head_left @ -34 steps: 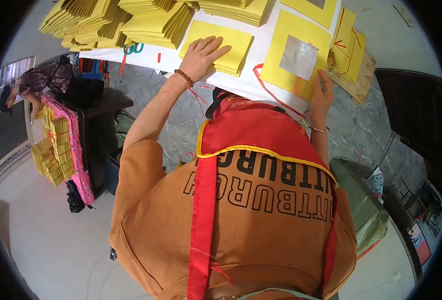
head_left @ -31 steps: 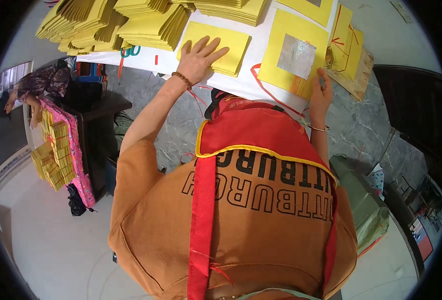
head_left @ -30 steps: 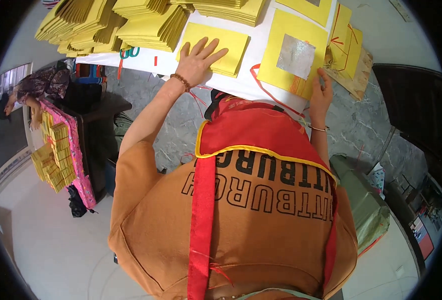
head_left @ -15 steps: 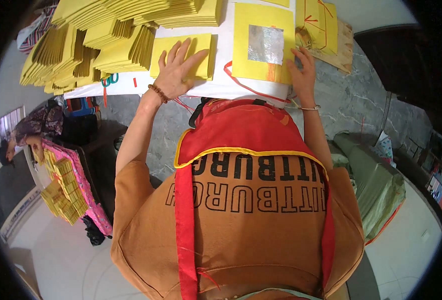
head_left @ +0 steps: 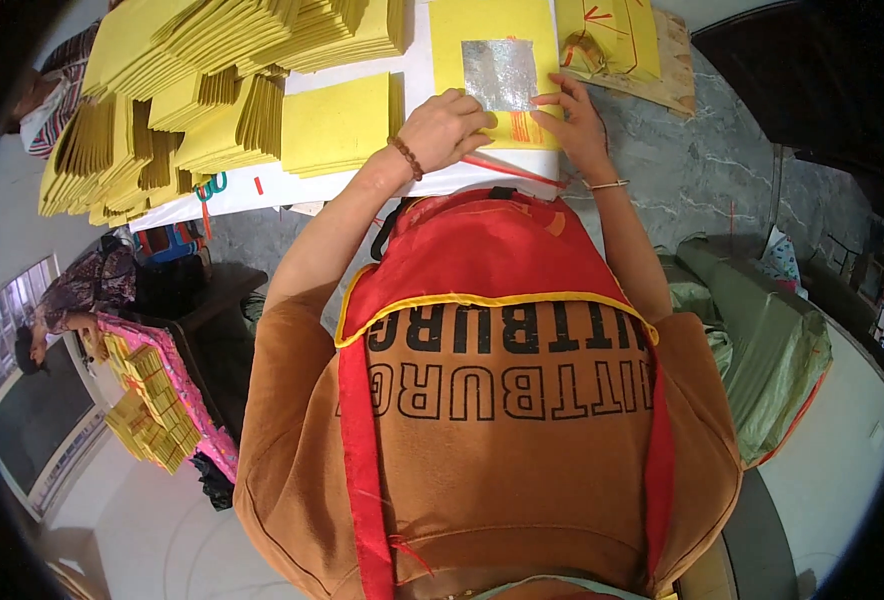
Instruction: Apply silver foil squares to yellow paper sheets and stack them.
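Note:
A yellow paper sheet [head_left: 445,45] with a silver foil square [head_left: 499,75] on it lies near the table's front edge. Orange-red marks run below the foil. My left hand [head_left: 447,128], wearing a brown bead bracelet, has its fingers bent together at the sheet's lower left; the fingertips are partly hidden. My right hand [head_left: 574,122], with a thin bangle, rests at the sheet's right edge, fingers apart and tips near the foil's lower right corner. To the left sits a stack of folded yellow paper [head_left: 337,125], untouched. A red strap [head_left: 512,170] lies below the sheet.
Folded yellow paper bundles [head_left: 227,40] crowd the table's left side. Green-handled scissors [head_left: 210,187] lie at the front edge. A tied yellow packet [head_left: 617,40] rests on a wooden board [head_left: 674,75] at right. Another person [head_left: 87,275] is by a pink-covered table [head_left: 167,360] at far left.
My left hand has moved right, off the folded stack and onto the yellow sheet. The fingers of my right hand have come in over the sheet's right edge. The view has shifted slightly.

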`<state>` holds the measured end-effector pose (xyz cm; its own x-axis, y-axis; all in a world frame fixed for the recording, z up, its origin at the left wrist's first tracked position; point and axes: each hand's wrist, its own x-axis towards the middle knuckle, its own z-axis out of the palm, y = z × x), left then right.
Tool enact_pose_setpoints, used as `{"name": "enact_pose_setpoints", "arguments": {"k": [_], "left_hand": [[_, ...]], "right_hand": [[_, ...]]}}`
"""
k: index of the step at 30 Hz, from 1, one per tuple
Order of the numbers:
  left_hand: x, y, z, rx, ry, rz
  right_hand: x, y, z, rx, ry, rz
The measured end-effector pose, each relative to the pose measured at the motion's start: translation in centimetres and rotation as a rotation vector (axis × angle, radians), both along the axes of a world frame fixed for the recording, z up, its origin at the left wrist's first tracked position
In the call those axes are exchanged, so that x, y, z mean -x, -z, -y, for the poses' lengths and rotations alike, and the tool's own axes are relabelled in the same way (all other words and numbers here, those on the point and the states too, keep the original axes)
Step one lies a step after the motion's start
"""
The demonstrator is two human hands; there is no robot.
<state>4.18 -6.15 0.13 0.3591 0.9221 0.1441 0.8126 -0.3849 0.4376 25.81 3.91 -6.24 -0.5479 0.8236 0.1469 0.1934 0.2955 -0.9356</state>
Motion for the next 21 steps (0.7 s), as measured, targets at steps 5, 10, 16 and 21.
{"name": "enact_pose_setpoints", "arguments": {"k": [5, 10, 16, 21], "left_hand": [[0.2, -0.1, -0.8, 0.132, -0.047, 0.214], [0.5, -0.8, -1.0, 0.222, -0.121, 0.295], [0.7, -0.8, -1.1, 0.369, -0.223, 0.412], [0.9, 0.1, -1.3, 0.421, -0.295, 0.503]], "right_hand": [[0.0, 0.5, 0.2, 0.236, 0.023, -0.145], [0.0, -1.3, 0.1, 0.451, 0.048, -0.23], [0.0, -2.2, 0.3, 0.419, 0.039, -0.163], [-0.5, -1.3, -0.2, 0.488, 0.035, -0.092]]}}
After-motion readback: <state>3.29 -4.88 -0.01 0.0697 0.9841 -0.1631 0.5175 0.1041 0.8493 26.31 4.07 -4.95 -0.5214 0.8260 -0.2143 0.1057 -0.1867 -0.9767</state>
